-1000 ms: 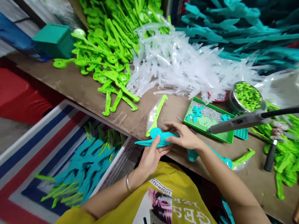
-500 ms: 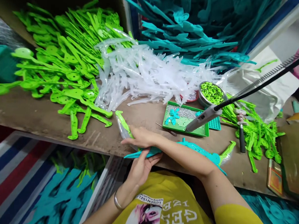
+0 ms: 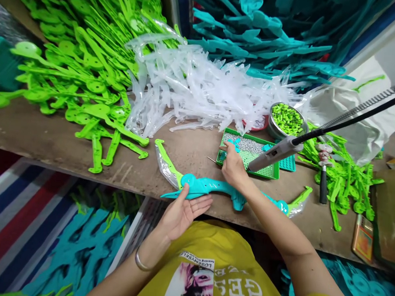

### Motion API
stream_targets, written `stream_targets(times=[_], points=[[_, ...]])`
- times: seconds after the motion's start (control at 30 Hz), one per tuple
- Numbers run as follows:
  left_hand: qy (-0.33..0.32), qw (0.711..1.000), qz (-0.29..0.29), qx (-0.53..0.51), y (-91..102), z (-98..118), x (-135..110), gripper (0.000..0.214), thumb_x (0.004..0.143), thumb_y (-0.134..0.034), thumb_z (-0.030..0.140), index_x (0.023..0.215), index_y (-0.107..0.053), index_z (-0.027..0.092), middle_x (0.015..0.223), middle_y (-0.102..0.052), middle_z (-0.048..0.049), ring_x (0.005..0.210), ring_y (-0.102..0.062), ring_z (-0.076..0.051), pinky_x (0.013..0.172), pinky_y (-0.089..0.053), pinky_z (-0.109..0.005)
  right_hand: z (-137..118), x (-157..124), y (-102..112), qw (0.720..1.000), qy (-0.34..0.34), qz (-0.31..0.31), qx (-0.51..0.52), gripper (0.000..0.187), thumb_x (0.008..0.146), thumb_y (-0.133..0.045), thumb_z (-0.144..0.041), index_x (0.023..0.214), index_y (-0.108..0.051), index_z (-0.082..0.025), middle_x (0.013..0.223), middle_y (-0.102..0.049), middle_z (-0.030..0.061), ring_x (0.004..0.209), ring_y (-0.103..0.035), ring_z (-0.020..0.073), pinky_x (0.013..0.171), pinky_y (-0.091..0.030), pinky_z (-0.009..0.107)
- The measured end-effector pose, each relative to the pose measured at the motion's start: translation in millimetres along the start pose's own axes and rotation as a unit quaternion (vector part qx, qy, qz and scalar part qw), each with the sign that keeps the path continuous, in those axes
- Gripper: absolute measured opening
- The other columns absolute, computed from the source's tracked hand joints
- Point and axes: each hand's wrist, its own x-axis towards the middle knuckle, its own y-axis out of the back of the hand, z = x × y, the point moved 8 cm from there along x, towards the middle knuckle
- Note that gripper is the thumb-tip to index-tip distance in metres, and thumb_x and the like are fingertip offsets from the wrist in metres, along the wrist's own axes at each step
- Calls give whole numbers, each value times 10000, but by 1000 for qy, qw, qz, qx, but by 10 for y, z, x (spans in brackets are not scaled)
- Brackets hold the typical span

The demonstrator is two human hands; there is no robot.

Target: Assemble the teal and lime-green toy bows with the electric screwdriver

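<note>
A long teal plastic piece (image 3: 212, 186) lies along the front edge of the bench, with lime-green arms and clear plastic blades angled up from both its ends. My left hand (image 3: 186, 211) grips its left end, thumb on top and the other fingers along the lower edge. My right hand (image 3: 234, 165) is over the left end of a green tray (image 3: 263, 173), its fingers bent down among small teal parts (image 3: 235, 144). Whatever its fingertips hold is hidden. Small silvery pieces (image 3: 250, 144) fill the tray's far part. My right forearm crosses above the teal piece.
A grey electric screwdriver (image 3: 275, 154) hangs over the tray on a cable. Behind lie heaps of lime-green pieces (image 3: 99, 69), clear blades (image 3: 200, 87) and teal pieces (image 3: 254, 50). A metal bowl (image 3: 278, 130) holds small green parts. A black-handled tool (image 3: 323, 184) lies to the right.
My right hand has left the teal piece's left end and moved right to the tray. My left hand stays at that end, and the teal piece now lies flatter in view.
</note>
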Motion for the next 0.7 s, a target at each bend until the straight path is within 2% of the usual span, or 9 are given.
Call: stream_targets(times=[0.13,0.23,0.33,0.43,0.5,0.57,0.7], points=[[15,999,-25,13,-4,-4,-10,615,1043,-467,562,1221,-699,21,1279,-705,-280,1137,-743,-298,1103,-530,-410,141,-38,-36,1000,-23,-7,-10,733,824,-339,-20,1540,-281,-165,1382,-670,178,1228,-663,279,1053,-505,477],[22,998,-42,41,16,-14,-22,578,1036,-504,543,1170,-719,23,1272,-710,-277,1096,-757,-292,1045,-563,-395,232,-46,-56,999,-35,0,-31,704,835,-331,-21,1534,-305,-109,1365,-665,210,1263,-645,283,1081,-486,476],[25,994,-68,78,34,-33,-52,506,1021,-561,504,1132,-743,45,1161,-760,-248,1001,-781,-279,945,-600,-368,274,-37,-9,996,-43,55,-53,663,852,-325,-35,1513,-340,-82,1393,-623,240,1309,-605,291,1081,-480,476],[4,987,-93,130,41,-30,-88,407,971,-664,451,1088,-768,75,1079,-788,-216,897,-793,-263,829,-612,-324,232,-28,49,992,-34,98,-68,576,885,-345,-81,1454,-429,-107,1238,-687,213,1215,-626,314,1033,-489,505],[-10,983,-104,152,39,-26,-102,379,934,-718,433,1083,-774,90,1087,-788,-210,880,-793,-258,797,-609,-308,215,-11,63,990,-44,96,-89,503,898,-372,-115,1389,-483,-98,1097,-729,201,1121,-642,344,996,-482,540],[-16,982,-108,156,37,-29,-100,365,911,-747,420,1088,-774,102,1105,-787,-202,884,-791,-252,796,-613,-308,211,15,62,989,-59,82,-107,462,899,-388,-120,1346,-503,-106,1050,-754,183,1077,-652,347,981,-473,537],[-22,982,-103,155,35,-23,-77,338,893,-767,406,1072,-776,120,1111,-788,-184,882,-786,-241,778,-625,-311,203,94,31,989,-70,53,-120,447,903,-371,-94,1330,-490,-148,1049,-781,119,978,-694,277,936,-487,431]])
